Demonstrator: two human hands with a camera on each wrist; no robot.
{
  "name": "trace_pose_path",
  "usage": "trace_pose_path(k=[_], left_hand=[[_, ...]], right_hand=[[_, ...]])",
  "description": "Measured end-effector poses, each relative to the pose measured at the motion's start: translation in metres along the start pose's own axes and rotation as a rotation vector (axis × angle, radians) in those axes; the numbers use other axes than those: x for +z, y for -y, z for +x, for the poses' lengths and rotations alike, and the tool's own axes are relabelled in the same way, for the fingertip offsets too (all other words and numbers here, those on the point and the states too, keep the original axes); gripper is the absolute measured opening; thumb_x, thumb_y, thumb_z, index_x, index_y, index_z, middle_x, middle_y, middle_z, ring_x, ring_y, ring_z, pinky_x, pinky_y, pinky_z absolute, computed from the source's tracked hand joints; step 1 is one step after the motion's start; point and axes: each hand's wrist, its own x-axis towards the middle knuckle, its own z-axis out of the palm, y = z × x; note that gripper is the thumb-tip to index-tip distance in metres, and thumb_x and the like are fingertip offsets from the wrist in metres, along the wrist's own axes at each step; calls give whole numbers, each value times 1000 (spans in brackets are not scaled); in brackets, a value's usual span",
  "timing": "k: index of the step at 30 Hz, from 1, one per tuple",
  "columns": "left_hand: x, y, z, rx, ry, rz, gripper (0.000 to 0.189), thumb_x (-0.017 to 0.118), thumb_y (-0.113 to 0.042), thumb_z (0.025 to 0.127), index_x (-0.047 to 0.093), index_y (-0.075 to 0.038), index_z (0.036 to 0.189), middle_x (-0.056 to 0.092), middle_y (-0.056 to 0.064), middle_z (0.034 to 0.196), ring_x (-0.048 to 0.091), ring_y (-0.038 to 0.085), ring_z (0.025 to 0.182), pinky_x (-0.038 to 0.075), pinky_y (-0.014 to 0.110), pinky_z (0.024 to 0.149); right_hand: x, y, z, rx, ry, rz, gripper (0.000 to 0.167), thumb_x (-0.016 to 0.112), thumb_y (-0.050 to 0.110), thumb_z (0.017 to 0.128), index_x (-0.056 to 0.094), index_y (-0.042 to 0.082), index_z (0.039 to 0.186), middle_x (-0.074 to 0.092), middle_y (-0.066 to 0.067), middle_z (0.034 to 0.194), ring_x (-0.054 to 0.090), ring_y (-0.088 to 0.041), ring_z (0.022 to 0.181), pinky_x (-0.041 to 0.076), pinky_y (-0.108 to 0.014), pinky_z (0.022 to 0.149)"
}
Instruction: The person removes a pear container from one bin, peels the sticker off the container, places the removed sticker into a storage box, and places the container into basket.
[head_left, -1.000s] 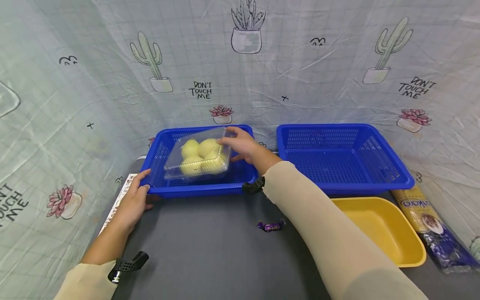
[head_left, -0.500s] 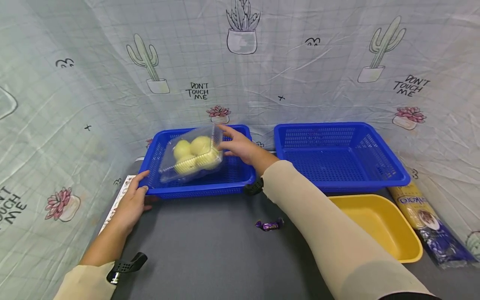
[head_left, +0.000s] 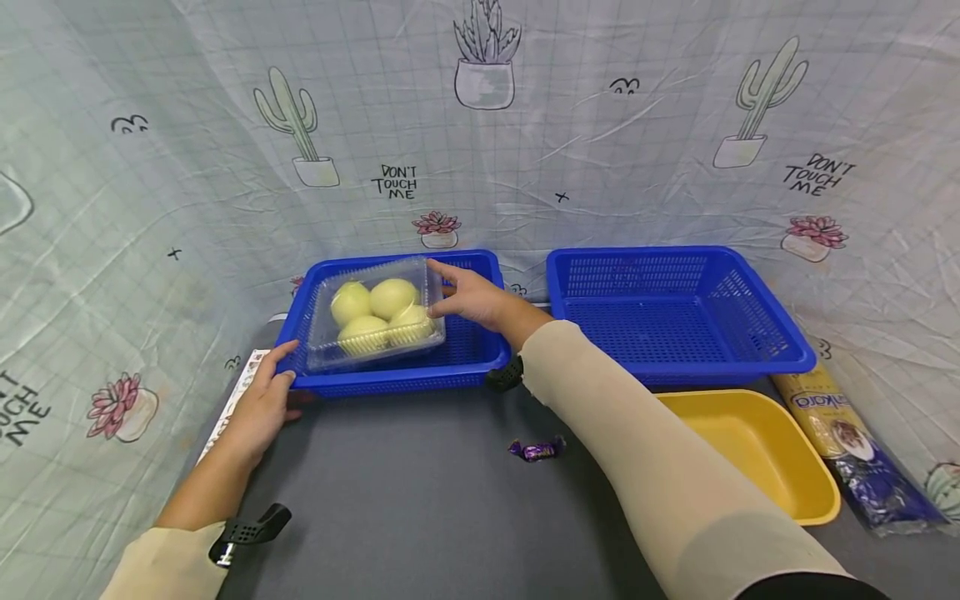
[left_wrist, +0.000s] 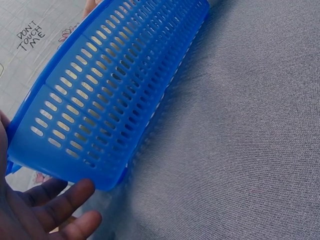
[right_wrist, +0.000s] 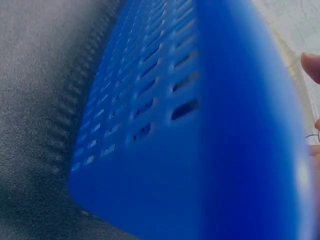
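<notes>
A clear plastic box (head_left: pixel 375 313) of several round, pale yellow-green fruits lies in the left blue basket (head_left: pixel 408 382), its lid side up. My right hand (head_left: pixel 468 296) holds the box at its right edge, fingertips at the far corner and thumb nearer me. In the right wrist view the basket's wall (right_wrist: pixel 145 165) hides most of that hand. My left hand (head_left: pixel 262 404) grips the basket's front left corner, with thumb and forefinger at the rim. Its other fingers (left_wrist: pixel 75 197) reach out below the corner in the left wrist view.
A second blue basket (head_left: pixel 675 369) stands at the back right. In front of it lies a yellow tray (head_left: pixel 750 450), partly behind my right sleeve, beside a pasta packet (head_left: pixel 847 442). A purple-wrapped candy (head_left: pixel 537 450) rests on the dark table. A white printed strip (head_left: pixel 240 396) lies at left.
My right hand has moved the fruit box leftward and down into the left basket, and its tilt has lessened. My left hand has stayed at the basket's corner.
</notes>
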Motion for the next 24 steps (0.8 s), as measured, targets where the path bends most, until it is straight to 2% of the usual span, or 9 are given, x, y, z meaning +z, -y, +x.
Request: trace_pose_path(k=[7,14,19,21,24], left_hand=[[0,0,0,-4,8,13,59,20,-25,115,12,-19,173,32,37,162,62,51,123,58,45,87],[0,0,-1,3,7,9,59,20,-25,115,12,-19,173,32,37,161,63,51,122,59,43,86],[1,-1,-2,5,3,11,59,21,-25,115,12,-19,173,33,37,161,62,51,122,59,44,86],[1,-2,-2,4,0,11,59,21,-26,115,13,-20,173,34,36,160,62,51,122,58,44,86],[1,-3,-3,2,-3,6,59,22,-25,115,13,-19,173,34,36,160,63,51,122,58,45,86]], right_hand=[[-2,-3,2,0,48,-3,105,77,-2,90,18,23,173,12,4,179,26,-26,161,37,-47,123],[-1,-2,3,14,42,-19,103,77,-1,92,17,20,173,14,1,179,28,-28,160,39,-46,121],[0,-1,4,94,40,92,101,73,-6,95,15,23,174,7,-3,180,38,-33,154,51,-49,110],[1,0,5,132,38,146,102,71,-9,95,15,25,174,3,-5,180,36,-34,155,54,-51,106],[2,2,7,178,29,189,105,69,-14,93,15,25,174,0,-8,180,25,-34,160,53,-53,107]])
